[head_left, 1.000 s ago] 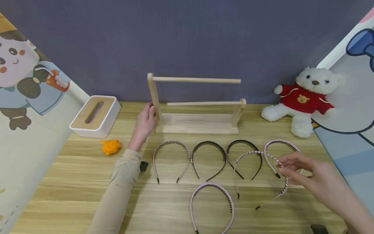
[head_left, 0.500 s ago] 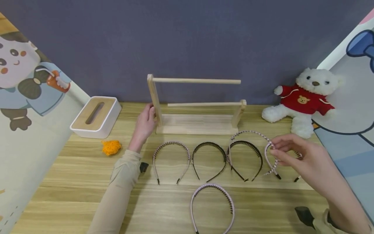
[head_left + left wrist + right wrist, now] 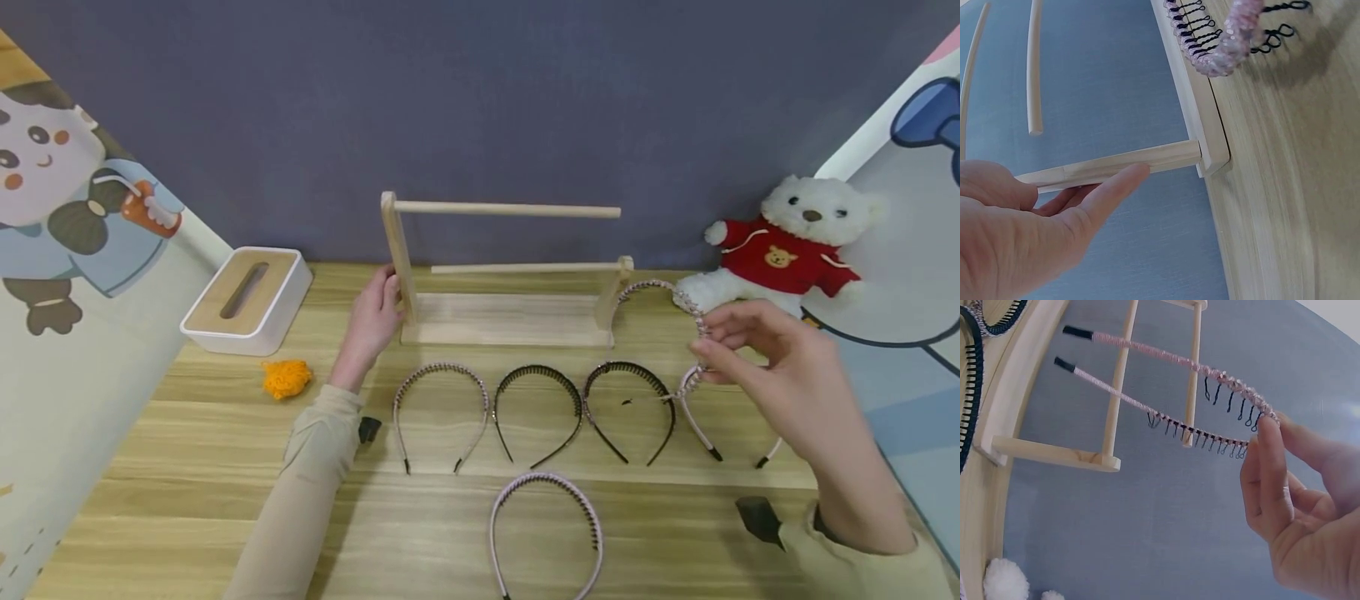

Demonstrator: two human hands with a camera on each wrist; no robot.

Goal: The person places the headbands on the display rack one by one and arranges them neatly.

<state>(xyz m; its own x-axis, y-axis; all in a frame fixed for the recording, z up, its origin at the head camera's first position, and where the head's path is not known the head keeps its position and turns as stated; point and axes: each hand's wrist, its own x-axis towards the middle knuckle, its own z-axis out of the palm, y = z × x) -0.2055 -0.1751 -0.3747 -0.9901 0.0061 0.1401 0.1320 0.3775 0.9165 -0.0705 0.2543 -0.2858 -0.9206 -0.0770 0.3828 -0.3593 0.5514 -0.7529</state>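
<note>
My right hand (image 3: 780, 367) pinches a pink, beaded headband (image 3: 648, 284) between thumb and fingers, raised beside the right end of a wooden stand (image 3: 510, 319). In the right wrist view, that headband's dark-tipped ends point away from the hand and black wire teeth line its inside. My left hand (image 3: 372, 321) grips the stand's taller left post (image 3: 1166, 156), with some fingers hidden behind the wood. Two bare rods (image 3: 510, 208) run across the stand. In front of it lie a pinkish headband (image 3: 441, 365), two dark headbands (image 3: 536, 367) and a partly covered pale pink headband (image 3: 699, 429).
A pale lilac headband (image 3: 492, 525) lies nearer the front. At left are a white tissue box (image 3: 258, 333) with a wooden lid and an orange yarn-like bundle (image 3: 287, 379). A white teddy bear (image 3: 772, 258) in red sits at right, against a printed wall panel.
My right hand has lifted the beaded headband up and away from me, from over the row toward the stand's right end, turning it. My left hand stays at the post.
</note>
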